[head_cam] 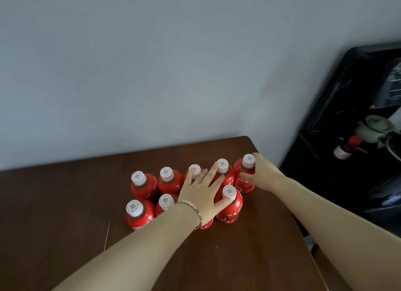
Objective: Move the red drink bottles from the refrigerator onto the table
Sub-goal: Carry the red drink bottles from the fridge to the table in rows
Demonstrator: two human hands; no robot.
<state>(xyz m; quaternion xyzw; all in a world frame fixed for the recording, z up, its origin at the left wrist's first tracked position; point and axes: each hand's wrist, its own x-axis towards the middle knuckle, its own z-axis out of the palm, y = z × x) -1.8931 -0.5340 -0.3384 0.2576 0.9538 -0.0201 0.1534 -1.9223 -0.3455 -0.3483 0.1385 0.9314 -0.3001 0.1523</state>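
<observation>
Head view, stock on the surface [65,204]: nine red drink bottles [168,183] counted, upright, in two close rows, one half hidden below the left wrist. Left hand [201,193]: fingers spread flat over the caps beneath them. Right hand [263,173]: fingers curled round the end bottle [244,185], rightmost of the far row. Refrigerator not identifiable. Judged far along; this bottle's release and any unseen stock remain.

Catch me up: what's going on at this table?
A person is grouping red drink bottles in two rows on the brown table. The right hand grips the far-right bottle of the back row. The left hand lies open, fingers spread, across the middle of the group. Eight caps show; a ninth bottle peeks from under the left wrist.
</observation>
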